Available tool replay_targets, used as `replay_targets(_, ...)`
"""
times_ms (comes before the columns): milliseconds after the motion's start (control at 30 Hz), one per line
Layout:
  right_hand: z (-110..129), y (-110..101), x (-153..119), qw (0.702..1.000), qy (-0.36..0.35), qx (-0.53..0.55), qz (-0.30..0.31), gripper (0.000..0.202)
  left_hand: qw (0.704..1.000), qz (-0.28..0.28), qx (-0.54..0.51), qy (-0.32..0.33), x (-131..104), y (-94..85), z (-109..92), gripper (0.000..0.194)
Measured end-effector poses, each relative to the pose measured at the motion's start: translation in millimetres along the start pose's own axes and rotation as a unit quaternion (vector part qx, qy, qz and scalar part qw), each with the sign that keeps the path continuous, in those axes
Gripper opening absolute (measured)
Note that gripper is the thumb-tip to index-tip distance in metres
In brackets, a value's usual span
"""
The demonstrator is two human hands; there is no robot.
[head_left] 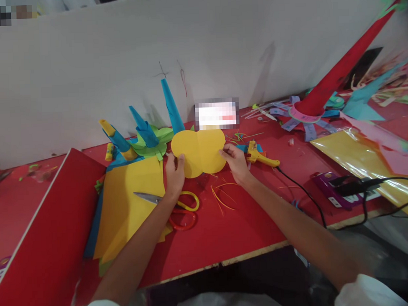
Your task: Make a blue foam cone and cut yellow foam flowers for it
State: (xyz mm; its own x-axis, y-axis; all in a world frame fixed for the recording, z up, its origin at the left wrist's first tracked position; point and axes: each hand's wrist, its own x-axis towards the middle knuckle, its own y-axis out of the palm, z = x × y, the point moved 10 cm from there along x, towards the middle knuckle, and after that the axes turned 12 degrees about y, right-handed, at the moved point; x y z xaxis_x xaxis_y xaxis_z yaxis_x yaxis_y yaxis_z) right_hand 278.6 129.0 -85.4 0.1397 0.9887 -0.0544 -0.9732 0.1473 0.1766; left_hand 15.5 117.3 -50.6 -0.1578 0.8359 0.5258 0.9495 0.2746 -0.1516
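Note:
A yellow paper shape (200, 154) with rounded lobes and a centre crease is held up above the red table (227, 241). My left hand (174, 172) pinches its lower left edge, and my right hand (236, 161) pinches its right edge. Beneath my left forearm lie scissors (188, 201) with one yellow and one red handle, their blades over a stack of yellow paper sheets (125, 205). Just right of my right hand rests a yellow glue gun (262, 158) with a black cord. Thin orange strips (222, 197) lie below the held shape.
Blue paper cones (172, 107) and green paper leaves (153, 148) stand behind. A red board (48, 238) slants at the left. On the right are a purple power strip (336, 197), a tall red cone (344, 67) and a shiny yellow sheet (368, 165).

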Motion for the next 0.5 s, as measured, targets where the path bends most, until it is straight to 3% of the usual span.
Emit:
replay_targets(267,6.2,7.5,-4.4,0.999,-0.008,0.03,0.027,0.037,0.998,0.037,-0.056,0.021,1.3,11.3,0.7,0.047)
replay_targets(500,3.8,4.6,-0.1,0.999,-0.011,0.039,0.017,0.035,0.999,0.009,-0.024,0.031,-0.1,3.4,4.0,0.046)
